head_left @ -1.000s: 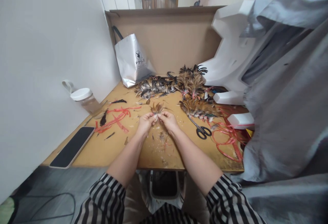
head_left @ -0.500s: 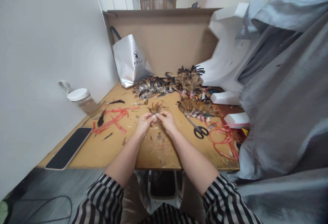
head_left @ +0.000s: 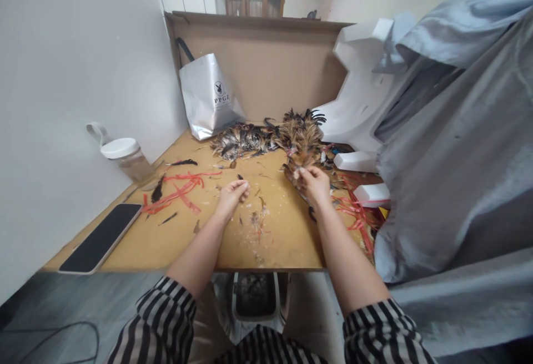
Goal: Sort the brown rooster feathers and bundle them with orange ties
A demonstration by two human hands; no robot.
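Observation:
My right hand [head_left: 315, 187] pinches a small bunch of brown feathers [head_left: 303, 160] by its pale base. It is over the brown feather pile at the right, which is partly hidden behind it. My left hand [head_left: 234, 196] is closed in a pinch above the middle of the table. A small dark feather tip [head_left: 240, 177] shows just beyond its fingers; whether they hold it I cannot tell. Loose feather bits [head_left: 257, 220] lie between my hands. The scissors [head_left: 312, 214] are almost wholly covered by my right wrist.
More feathers [head_left: 245, 141] and a silver bag [head_left: 208, 97] are at the back. Red plastic strips [head_left: 183, 192], a lidded jar [head_left: 129, 158] and a phone [head_left: 100, 239] lie left. White foam [head_left: 366, 86] and grey cloth [head_left: 449, 158] border the right. Below stands a bin [head_left: 255, 294].
Both hands were together on the feather bunch at the middle. They have parted: my right hand has carried the bunch right to the pile, and my left has drawn slightly left.

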